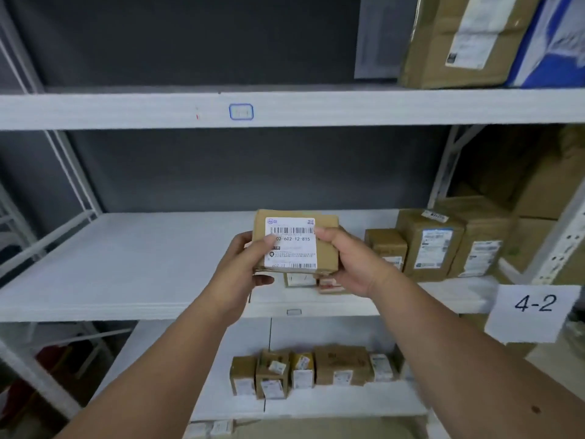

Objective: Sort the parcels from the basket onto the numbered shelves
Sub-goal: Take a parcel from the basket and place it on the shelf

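Observation:
A small brown cardboard parcel point(326, 245) with a white barcode label reading "02-602-12-815" is held up in front of the middle shelf point(126, 264). My left hand point(250, 264) grips its left side, thumb across the label. Its right side is gripped by my right hand point(345, 264), thumb on the label's top right corner. A paper tag marked "4-2" point(535, 312) hangs at the right end of this shelf. The basket is out of view.
Several brown parcels point(433, 245) stand at the right of the middle shelf. A row of small boxes point(310, 372) sits on the lower shelf. On the top shelf, at the right, are a taped carton point(459, 42) and a blue-and-white box point(554, 42). White uprights frame both sides.

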